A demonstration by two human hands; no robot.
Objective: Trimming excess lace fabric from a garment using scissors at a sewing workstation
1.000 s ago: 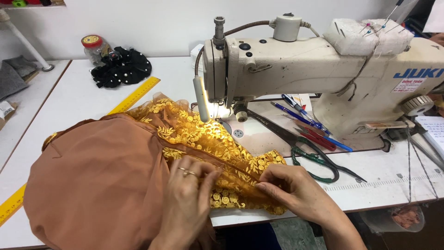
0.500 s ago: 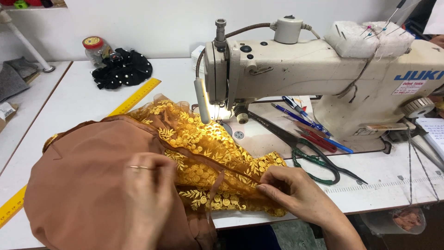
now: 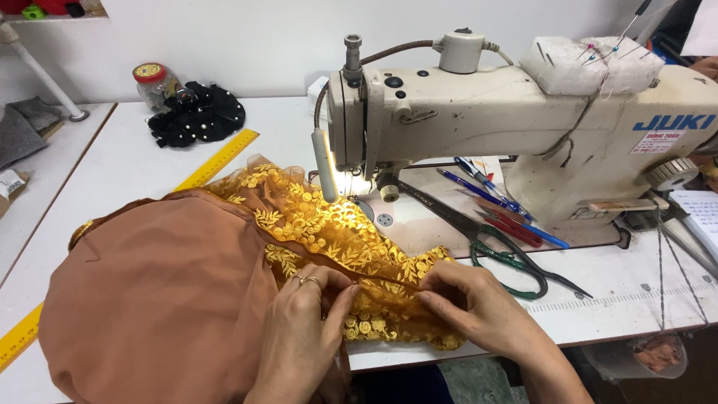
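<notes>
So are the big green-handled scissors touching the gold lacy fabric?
Apart. The head view shows bare white table between the green-handled scissors and the gold lace fabric's edge; both hands pinch the fabric instead.

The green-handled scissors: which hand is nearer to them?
Right. The right hand pinches lace just left of the scissors; the left hand is further left.

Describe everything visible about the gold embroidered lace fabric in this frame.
The gold lace fabric is sheer netting embroidered with yellow-gold leaf and flower motifs. It lies crumpled on the white table in front of the sewing machine, lit by the machine's lamp near the needle. It overlaps a plain brown fabric along a seam. The left hand and right hand pinch that edge near the table's front.
</notes>
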